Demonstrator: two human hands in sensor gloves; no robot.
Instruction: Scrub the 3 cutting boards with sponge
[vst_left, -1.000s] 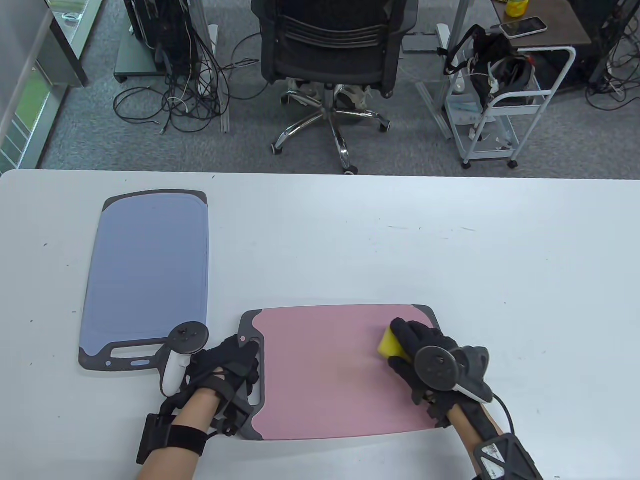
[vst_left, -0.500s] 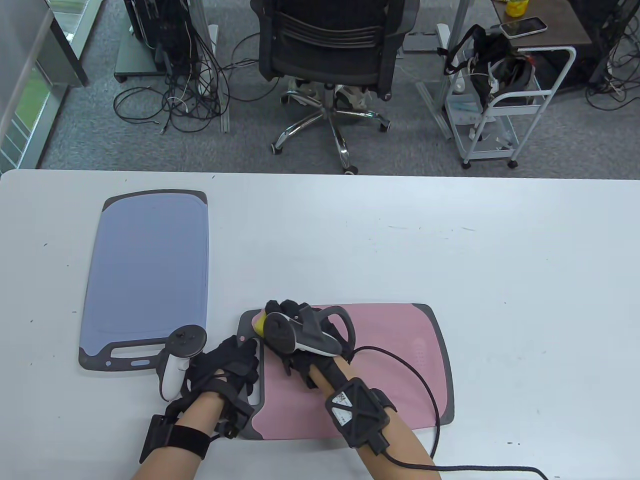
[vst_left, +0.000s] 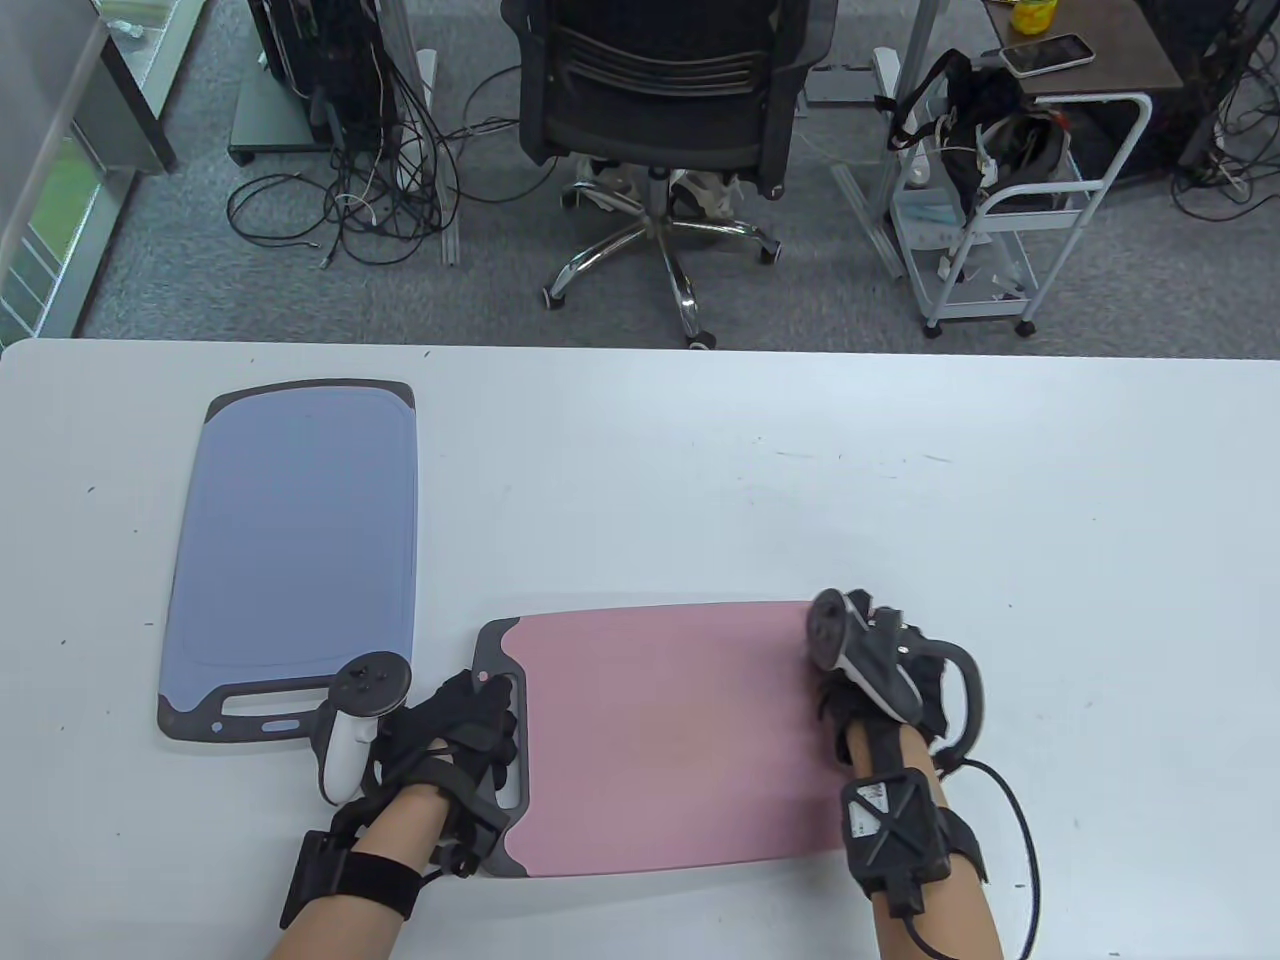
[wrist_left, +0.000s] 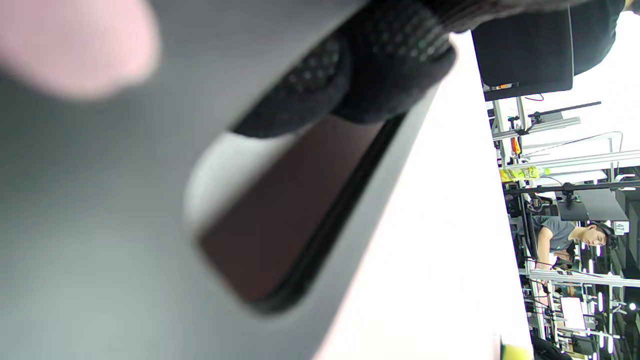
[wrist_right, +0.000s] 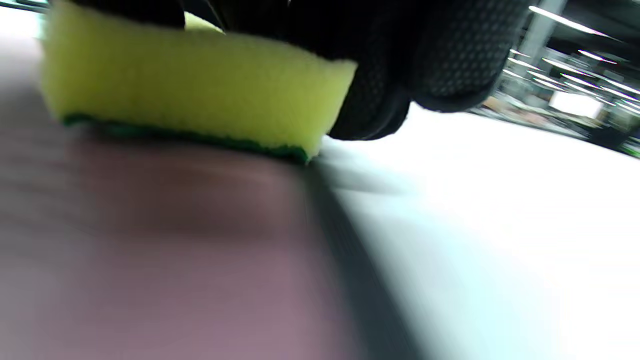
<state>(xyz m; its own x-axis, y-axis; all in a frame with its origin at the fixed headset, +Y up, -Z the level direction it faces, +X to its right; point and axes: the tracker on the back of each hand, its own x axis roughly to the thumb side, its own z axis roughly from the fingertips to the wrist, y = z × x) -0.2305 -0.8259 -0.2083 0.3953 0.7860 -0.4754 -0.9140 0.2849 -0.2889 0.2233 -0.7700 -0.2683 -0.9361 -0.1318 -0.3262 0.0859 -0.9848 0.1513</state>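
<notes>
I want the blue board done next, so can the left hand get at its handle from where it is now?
Probably yes. The left hand holds the pink board's handle, beside the blue board's handle end, with only bare table between. It would have to release first.

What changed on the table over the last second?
The right hand swept the sponge across the pink cutting board to its left end, then back to the right edge. The left hand stayed on the board's handle; the blue cutting board never moved.
</notes>
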